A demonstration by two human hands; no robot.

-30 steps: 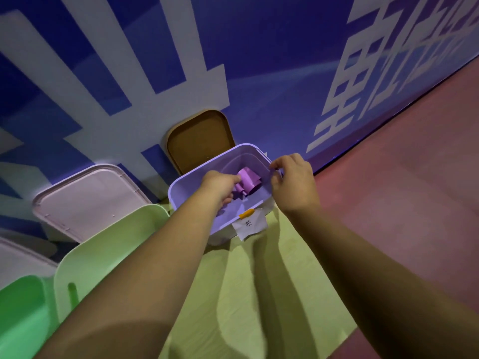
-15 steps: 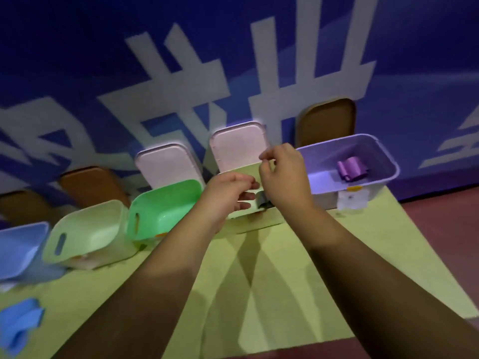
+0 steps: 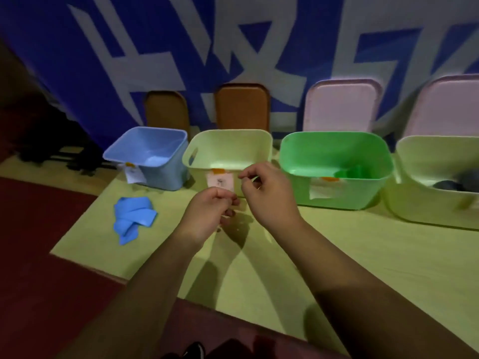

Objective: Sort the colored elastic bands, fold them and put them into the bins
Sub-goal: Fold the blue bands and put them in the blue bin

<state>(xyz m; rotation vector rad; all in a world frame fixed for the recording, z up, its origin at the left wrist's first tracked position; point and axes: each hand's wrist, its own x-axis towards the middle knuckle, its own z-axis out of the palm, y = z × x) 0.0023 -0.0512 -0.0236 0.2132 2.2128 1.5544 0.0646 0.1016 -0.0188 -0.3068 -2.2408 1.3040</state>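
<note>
A blue band (image 3: pixel 133 216) lies in a loose crumpled heap on the left part of a yellow-green mat (image 3: pixel 337 255), just near of a blue bin (image 3: pixel 166 174) and apart from both hands. A green band (image 3: pixel 350 173) sits folded inside the green bin (image 3: pixel 350 198), towards its near right corner. A dark grey band (image 3: pixel 461 181) lies in the pale bin at the right edge (image 3: pixel 427 211), partly cut off by the frame.

The four bins stand in a row along the far side of the mat: blue, then a pale yellow-green bin (image 3: pixel 228 133), then green, then the second pale one. The left hand (image 3: pixel 212 206) hovers in front of the pale yellow-green bin's near wall, its grip curled in with nothing showing inside it. The right hand (image 3: pixel 267 193) is just to its right and a little farther, thumb and forefinger tips pressed together in a closed grip, with nothing visible between them. The two hands are close but apart.

A white label (image 3: pixel 220 181) with orange tape hangs on that bin's near wall, partly behind the left hand. Behind the bins, two brown lids (image 3: pixel 242 107) and two pink lids (image 3: pixel 342 104) lean upright against a blue wall (image 3: pixel 77 47) with large white characters. Dark red floor (image 3: pixel 39 255) surrounds the mat.
</note>
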